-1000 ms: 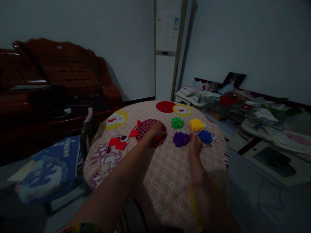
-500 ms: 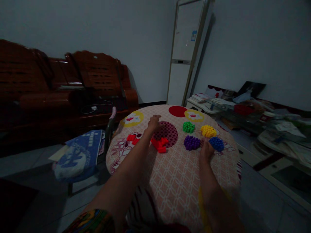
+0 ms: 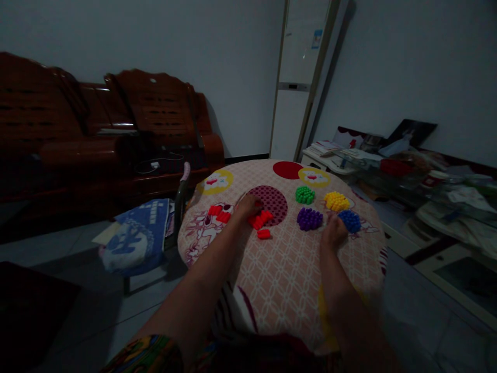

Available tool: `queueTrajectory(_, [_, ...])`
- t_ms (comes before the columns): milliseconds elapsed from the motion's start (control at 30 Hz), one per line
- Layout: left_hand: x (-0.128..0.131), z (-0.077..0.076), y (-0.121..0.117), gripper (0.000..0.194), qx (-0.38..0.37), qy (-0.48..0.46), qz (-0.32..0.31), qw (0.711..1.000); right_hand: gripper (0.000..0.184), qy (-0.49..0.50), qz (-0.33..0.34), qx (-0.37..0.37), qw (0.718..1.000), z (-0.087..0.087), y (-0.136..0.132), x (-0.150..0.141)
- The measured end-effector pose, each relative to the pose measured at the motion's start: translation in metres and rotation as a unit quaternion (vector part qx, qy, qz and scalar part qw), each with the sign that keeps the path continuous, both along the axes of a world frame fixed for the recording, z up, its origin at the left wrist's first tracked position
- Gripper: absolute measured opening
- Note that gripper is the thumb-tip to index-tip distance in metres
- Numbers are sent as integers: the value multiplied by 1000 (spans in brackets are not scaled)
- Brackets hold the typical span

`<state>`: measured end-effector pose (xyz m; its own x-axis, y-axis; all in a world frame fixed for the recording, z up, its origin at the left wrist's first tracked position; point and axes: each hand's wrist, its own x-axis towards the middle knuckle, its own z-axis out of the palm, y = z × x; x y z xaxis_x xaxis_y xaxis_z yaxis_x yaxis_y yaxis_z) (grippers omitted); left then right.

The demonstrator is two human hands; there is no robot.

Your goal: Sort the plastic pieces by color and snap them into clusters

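On a round table with a patterned cloth (image 3: 283, 280) my left hand (image 3: 247, 207) rests, fingers curled, against a small pile of red studded bricks (image 3: 261, 218). More red bricks (image 3: 219, 213) lie to its left and one (image 3: 264, 234) lies nearer me. My right hand (image 3: 333, 232) lies on the cloth between a purple brick cluster (image 3: 309, 218) and a blue brick cluster (image 3: 350, 221); its fingers are bent, and what they hold is hidden. A green cluster (image 3: 305, 195) and a yellow cluster (image 3: 336, 201) sit farther back.
A chair with a blue cloth (image 3: 134, 241) stands left of the table. A dark wooden sofa (image 3: 97, 140) lines the left wall. A tall white air-conditioning unit (image 3: 297, 83) stands in the corner. A low table heaped with papers and boxes (image 3: 407, 176) is at the right.
My left hand has come back from the far side of the table to the red bricks, which now lie more spread out. My right hand has stayed by the blue cluster.
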<state>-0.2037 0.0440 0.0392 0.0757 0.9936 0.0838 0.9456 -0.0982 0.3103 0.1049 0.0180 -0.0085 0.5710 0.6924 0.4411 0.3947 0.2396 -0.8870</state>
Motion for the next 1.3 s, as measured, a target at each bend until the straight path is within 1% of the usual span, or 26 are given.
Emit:
queueTrajectory(33, [3, -1, -6, 31, -2, -6, -9, 1000, 47, -33, -16, 33, 999, 7, -6, -6])
queueTrajectory(67, [6, -2, -11, 30, -4, -15, -19, 1000, 46, -71, -18, 70, 995, 13, -13, -14])
queueTrajectory(100, [10, -3, -16, 30, -6, -25, -27, 999, 43, -111, 4, 103, 988, 18, -21, -25])
queueTrajectory(133, [13, -3, -20, 29, -8, -34, -34, 999, 40, -146, 48, 122, 981, 22, -29, -38])
queueTrajectory(167, [17, -4, -23, 29, -9, -44, -40, 998, 36, -181, 108, 123, 970, 24, -37, -53])
queueTrajectory(233, [25, -5, -28, 28, -10, -58, -48, 997, 28, -256, 222, 108, 935, 23, -53, -84])
queueTrajectory(267, [28, -6, -30, 29, -10, -61, -51, 997, 24, -292, 263, 88, 915, 19, -59, -99])
queueTrajectory(300, [31, -6, -32, 29, -8, -68, -54, 996, 21, -321, 288, 66, 900, 15, -65, -111])
queueTrajectory(367, [35, -9, -35, 30, 18, -108, -53, 993, 14, -367, 310, 16, 877, 7, -74, -129])
queueTrajectory(400, [35, -10, -36, 30, 48, -139, -42, 988, 11, -384, 316, -5, 868, 5, -77, -134])
queueTrajectory(467, [32, -15, -37, 30, 129, -208, 2, 970, 10, -406, 329, -34, 852, 3, -81, -137])
queueTrajectory(533, [24, -20, -37, 31, 206, -258, 60, 942, 11, -405, 341, -52, 847, 6, -85, -134])
queueTrajectory(600, [14, -25, -35, 34, 247, -290, 100, 919, 12, -385, 351, -67, 851, 9, -89, -129])
queueTrajectory(667, [6, -29, -34, 37, 257, -310, 116, 908, 17, -360, 360, -77, 858, 9, -92, -123])
queueTrajectory(733, [2, -32, -33, 38, 252, -314, 112, 909, 24, -349, 366, -76, 859, 7, -95, -118])
queueTrajectory(800, [2, -33, -34, 36, 247, -306, 99, 914, 26, -356, 372, -73, 854, 4, -98, -112])
queueTrajectory(867, [6, -33, -34, 34, 242, -299, 94, 918, 17, -362, 374, -83, 850, 4, -101, -106])
queueTrajectory(900, [7, -32, -35, 34, 239, -297, 95, 919, 11, -357, 369, -98, 853, 5, -102, -102])
queueTrajectory(933, [9, -31, -36, 35, 236, -296, 98, 920, 6, -343, 360, -117, 860, 6, -104, -97])
queueTrajectory(1000, [10, -29, -38, 36, 229, -292, 100, 923, 8, -291, 341, -158, 880, 9, -106, -84])
queueTrajectory(1067, [12, -25, -41, 35, 214, -277, 92, 932, 10, -216, 323, -180, 904, 10, -105, -67])
queueTrajectory(1133, [14, -20, -45, 31, 191, -250, 69, 947, 13, -142, 284, -176, 932, 8, -101, -45])
queueTrajectory(1167, [15, -18, -48, 29, 174, -234, 47, 955, 16, -112, 249, -167, 947, 6, -97, -32])
queueTrajectory(1233, [18, -13, -51, 28, 127, -198, -8, 972, 20, -79, 156, -140, 975, 3, -90, -7])
queueTrajectory(1300, [20, -9, -54, 29, 78, -163, -54, 982, 22, -76, 66, -113, 989, -1, -84, 15])
